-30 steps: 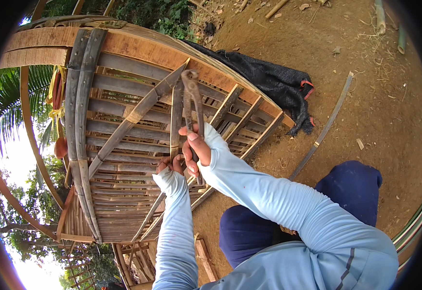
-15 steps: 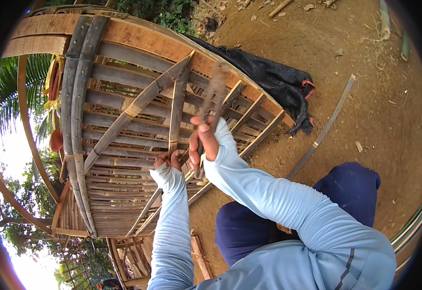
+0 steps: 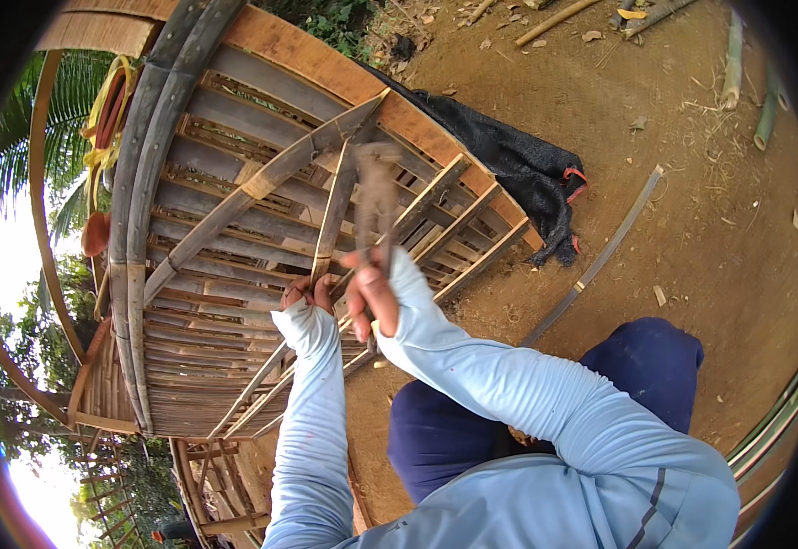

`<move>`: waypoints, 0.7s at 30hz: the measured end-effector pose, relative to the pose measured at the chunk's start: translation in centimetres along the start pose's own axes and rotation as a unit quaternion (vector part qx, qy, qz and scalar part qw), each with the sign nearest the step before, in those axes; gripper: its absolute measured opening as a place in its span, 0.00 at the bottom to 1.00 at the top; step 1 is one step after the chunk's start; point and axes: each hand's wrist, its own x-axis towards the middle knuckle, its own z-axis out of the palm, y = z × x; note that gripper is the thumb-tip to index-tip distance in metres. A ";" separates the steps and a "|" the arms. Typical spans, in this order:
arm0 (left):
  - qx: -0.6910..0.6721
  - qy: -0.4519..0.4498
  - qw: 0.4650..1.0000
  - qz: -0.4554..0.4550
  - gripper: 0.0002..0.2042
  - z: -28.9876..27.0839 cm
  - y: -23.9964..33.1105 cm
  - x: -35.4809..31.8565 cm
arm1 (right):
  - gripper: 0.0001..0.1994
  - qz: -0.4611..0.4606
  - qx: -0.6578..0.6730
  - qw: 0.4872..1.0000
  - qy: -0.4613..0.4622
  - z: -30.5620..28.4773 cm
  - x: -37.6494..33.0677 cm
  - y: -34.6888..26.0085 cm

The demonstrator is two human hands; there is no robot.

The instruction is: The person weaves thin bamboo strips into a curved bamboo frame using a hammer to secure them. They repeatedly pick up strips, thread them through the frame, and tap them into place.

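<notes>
A large curved frame of bamboo slats [image 3: 234, 119] stands in front of me. My left hand [image 3: 307, 295] grips the lower end of a narrow upright slat [image 3: 335, 210] that crosses the frame's horizontal strips. Right beside it, my right hand [image 3: 371, 295] is shut on the handle of a brownish tool [image 3: 377, 197]. The tool points up over the slats and is blurred by motion, so I cannot tell its kind. A longer diagonal slat [image 3: 262, 178] runs from the frame's top down to the left.
Black netting [image 3: 518, 165] lies on the dirt behind the frame. A long thin bamboo strip [image 3: 600, 256] rests on the ground to the right, with bamboo poles [image 3: 737, 55] beyond. My dark blue trouser knees [image 3: 655, 366] are bent below my arms. Coiled yellow and red cord [image 3: 106, 110] hangs at the frame's left.
My right hand has swung the tool: it tilted to the right, then came back over the upright slat, now blurred. My left hand has kept hold of the slat's lower end.
</notes>
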 end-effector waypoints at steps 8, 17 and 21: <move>0.038 0.059 0.997 0.028 0.08 0.7 -0.2 -0.6 | 0.14 -0.004 0.050 0.992 0.115 -1.2 2.1 -1.8; 0.061 0.061 0.994 0.073 0.09 0.2 0.2 -0.3 | 0.13 0.082 0.043 0.994 0.058 -1.3 2.6 -1.9; 0.061 0.066 0.993 0.078 0.09 0.3 0.1 -0.3 | 0.13 0.020 0.060 0.994 0.091 -0.7 2.3 -1.3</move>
